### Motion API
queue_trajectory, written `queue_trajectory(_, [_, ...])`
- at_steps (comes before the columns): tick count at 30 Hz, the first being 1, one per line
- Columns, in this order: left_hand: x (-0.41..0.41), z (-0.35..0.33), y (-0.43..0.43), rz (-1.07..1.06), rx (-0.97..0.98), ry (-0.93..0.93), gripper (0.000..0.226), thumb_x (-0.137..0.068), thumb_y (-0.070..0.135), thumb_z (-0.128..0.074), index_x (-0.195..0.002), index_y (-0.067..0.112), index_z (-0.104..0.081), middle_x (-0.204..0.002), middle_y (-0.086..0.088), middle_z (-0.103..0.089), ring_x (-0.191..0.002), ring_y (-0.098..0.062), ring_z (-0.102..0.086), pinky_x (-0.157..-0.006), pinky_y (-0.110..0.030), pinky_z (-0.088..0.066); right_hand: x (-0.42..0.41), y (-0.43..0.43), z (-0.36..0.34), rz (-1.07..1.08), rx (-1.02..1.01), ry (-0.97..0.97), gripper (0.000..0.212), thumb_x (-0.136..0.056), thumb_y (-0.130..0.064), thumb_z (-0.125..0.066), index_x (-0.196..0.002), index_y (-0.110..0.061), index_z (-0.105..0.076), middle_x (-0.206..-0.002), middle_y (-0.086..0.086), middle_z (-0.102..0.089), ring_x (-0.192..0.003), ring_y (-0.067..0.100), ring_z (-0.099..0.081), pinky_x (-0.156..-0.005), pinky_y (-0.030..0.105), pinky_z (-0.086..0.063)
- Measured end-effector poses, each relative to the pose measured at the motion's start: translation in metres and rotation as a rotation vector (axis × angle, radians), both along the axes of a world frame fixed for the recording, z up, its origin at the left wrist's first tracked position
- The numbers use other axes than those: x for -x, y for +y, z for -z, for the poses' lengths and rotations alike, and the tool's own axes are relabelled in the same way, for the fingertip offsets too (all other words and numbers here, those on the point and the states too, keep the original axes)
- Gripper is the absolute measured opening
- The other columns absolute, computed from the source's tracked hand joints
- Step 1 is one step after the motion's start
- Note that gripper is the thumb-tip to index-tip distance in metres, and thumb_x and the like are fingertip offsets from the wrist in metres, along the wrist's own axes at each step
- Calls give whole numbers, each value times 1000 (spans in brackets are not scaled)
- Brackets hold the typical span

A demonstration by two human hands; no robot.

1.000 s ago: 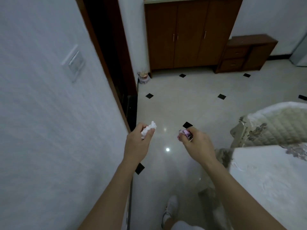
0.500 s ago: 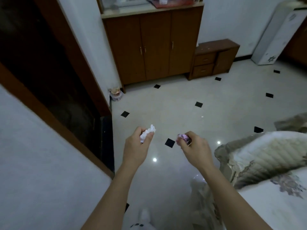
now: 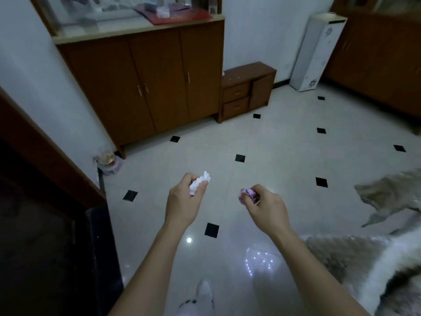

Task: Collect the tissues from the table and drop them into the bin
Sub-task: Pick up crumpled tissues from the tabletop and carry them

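— What are we carrying right now?

— Two wads. Our left hand (image 3: 182, 206) has its fingers (image 3: 200, 187) closed around a crumpled white tissue (image 3: 199, 182), and most of that wad pokes out above the thumb and forefinger. Our right hand (image 3: 265, 207) is curled tight on a crumpled pink tissue (image 3: 248, 195), which sits at the fingertips with only its front showing past the knuckles.

— So neither is loose?

— Both are pinched at the tips, not buried in the palm. Both hang in the air over the tiled floor (image 3: 273, 144), well apart from each other.

— And the bin?

— We think it may be the small pale container (image 3: 109, 164) on the floor beside the door frame (image 3: 45, 151), just at the foot of the wooden cabinet (image 3: 145, 83). It is blurred, so we cannot say for certain.

— How do we do this stretch well?

— We judge the step in hand to be the walk to the bin. We should keep both pinches firm, since tissue is light and a slack grip lets it drift. We should bring each hand directly above the opening before the fingers spread, and low enough that the wad falls straight in. The white one, sticking out more, looks the likelier to slip.
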State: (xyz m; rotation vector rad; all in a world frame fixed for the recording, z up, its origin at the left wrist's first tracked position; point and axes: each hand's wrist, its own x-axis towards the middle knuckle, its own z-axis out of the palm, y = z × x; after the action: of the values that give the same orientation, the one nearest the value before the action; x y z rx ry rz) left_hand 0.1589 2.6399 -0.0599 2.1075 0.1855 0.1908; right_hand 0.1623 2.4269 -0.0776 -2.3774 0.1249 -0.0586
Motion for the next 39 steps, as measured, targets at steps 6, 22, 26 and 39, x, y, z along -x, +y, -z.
queue_trajectory(6, [-114, -13, -1, 119, 9, -10, 36, -92, 54, -57, -78, 22, -52, -73, -3, -62, -62, -14, -53, -51, -20, -39, -86, -3, -4, 162, -15, 12, 28, -88, -52, -51, -73, -29, -59, -74, -16, -71, -68, 5, -63, -61, 32, -53])
queue_trajectory(22, [-319, 4, -154, 492, 8, -9, 24, -94, 44, -61, -78, 27, -53, -69, 7, -61, -60, -5, -52, -50, -14, -36, -211, -133, 8, 515, -10, 35, 25, -91, -45, -57, -69, -33, -58, -64, -15, -64, -63, 3, -58, -54, 26, -43])
queue_trajectory(26, [-379, 10, -218, 554, -12, -4, 24, -93, 46, -61, -80, 27, -56, -75, 5, -65, -66, -9, -57, -55, -21, -41, -261, -187, 13, 554, 8, 36, 24, -91, -47, -56, -75, -29, -61, -65, -15, -64, -65, 8, -58, -53, 26, -43])
queue_trajectory(39, [-512, -8, -444, 761, 15, 3, 25, -93, 46, -62, -80, 26, -55, -69, 8, -61, -60, -6, -53, -54, -19, -40, -373, -387, 2, 795, -29, -10, 25, -89, -47, -57, -70, -31, -56, -63, -11, -63, -65, 16, -59, -56, 33, -45])
